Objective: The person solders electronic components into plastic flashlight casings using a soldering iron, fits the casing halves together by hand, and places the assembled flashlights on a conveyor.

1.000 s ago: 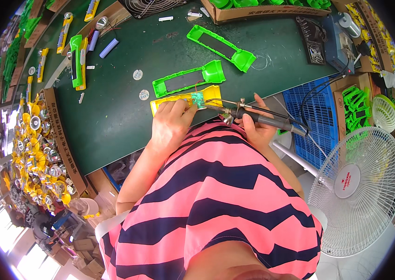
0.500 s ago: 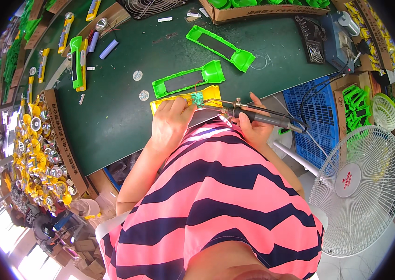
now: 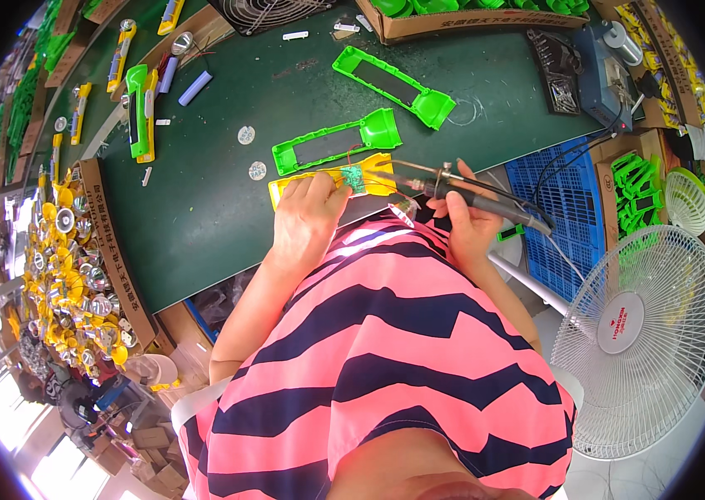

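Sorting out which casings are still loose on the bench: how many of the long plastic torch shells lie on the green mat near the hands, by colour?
Green shells: 2, one just above the hands, one farther back.
Yellow shells: 1, under the left hand, while the right hand holds a soldering iron to it.
Total: 3

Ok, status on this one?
Left hand pressing yellow casing. Right hand gripping soldering iron, tip at circuit board. Green casing alongside, not obstructing.
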`<act>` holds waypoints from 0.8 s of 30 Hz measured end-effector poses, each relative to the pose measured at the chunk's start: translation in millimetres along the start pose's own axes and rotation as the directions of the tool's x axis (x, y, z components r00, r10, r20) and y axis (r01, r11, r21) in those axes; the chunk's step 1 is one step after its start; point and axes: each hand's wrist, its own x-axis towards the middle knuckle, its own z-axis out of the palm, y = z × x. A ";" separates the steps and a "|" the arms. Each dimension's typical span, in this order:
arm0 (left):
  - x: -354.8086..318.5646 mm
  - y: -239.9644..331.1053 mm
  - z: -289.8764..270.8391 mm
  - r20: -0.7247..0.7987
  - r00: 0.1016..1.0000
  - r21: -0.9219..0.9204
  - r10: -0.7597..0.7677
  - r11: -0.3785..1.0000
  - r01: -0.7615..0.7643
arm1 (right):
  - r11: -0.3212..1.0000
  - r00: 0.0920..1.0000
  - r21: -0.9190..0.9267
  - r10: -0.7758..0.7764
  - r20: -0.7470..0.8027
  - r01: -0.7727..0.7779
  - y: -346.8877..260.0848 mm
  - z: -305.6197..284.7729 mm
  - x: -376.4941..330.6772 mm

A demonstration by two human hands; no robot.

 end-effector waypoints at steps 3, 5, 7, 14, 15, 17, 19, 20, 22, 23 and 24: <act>0.5 1.5 1.2 0.010 1.000 0.017 -0.016 1.000 0.016 | 0.990 0.984 0.032 -0.143 0.103 0.140 6.1 -13.7 17.4; 0.3 2.2 1.0 0.012 1.000 0.008 -0.021 1.000 0.021 | 0.977 0.973 0.055 -0.209 0.101 0.205 2.1 -13.4 29.6; 1.6 2.1 -0.5 0.011 1.000 -0.003 -0.023 1.000 0.023 | 0.924 0.924 -0.158 -0.311 0.223 0.349 1.0 -18.1 45.3; 17.2 -48.1 -3.1 -0.089 0.931 0.141 -0.355 0.921 0.364 | 0.339 0.600 -0.496 -0.400 0.693 0.799 14.1 -8.5 103.5; 16.6 -54.9 0.1 0.028 0.900 0.163 -0.435 0.890 0.425 | 0.308 0.558 -0.468 -0.376 0.739 0.828 16.2 -5.0 110.1; 11.2 -64.4 2.4 0.119 0.851 0.193 -0.512 0.853 0.486 | 0.358 0.602 -0.491 -0.347 0.719 0.794 13.1 -4.6 107.7; -9.9 -57.2 0.7 -0.058 0.899 -0.016 -0.435 0.901 0.434 | 0.402 0.644 -0.516 -0.318 0.696 0.756 6.4 -5.2 102.8; -23.6 -49.3 1.7 -0.174 0.901 -0.032 -0.397 0.917 0.398 | 0.436 0.680 -0.537 -0.309 0.665 0.723 9.8 -10.6 102.7; -46.2 -35.2 1.0 -0.294 0.897 -0.084 -0.330 0.944 0.320 | 0.465 0.705 -0.545 -0.314 0.636 0.698 17.4 -17.9 105.8; -50.3 -30.5 2.4 -0.298 0.904 -0.128 -0.305 0.952 0.279 | 0.462 0.715 -0.558 -0.308 0.628 0.690 19.8 -22.4 106.6; -52.1 -32.2 6.2 -0.236 0.931 -0.159 -0.277 0.957 0.244 | 0.461 0.721 -0.567 -0.301 0.624 0.683 19.4 -25.1 106.1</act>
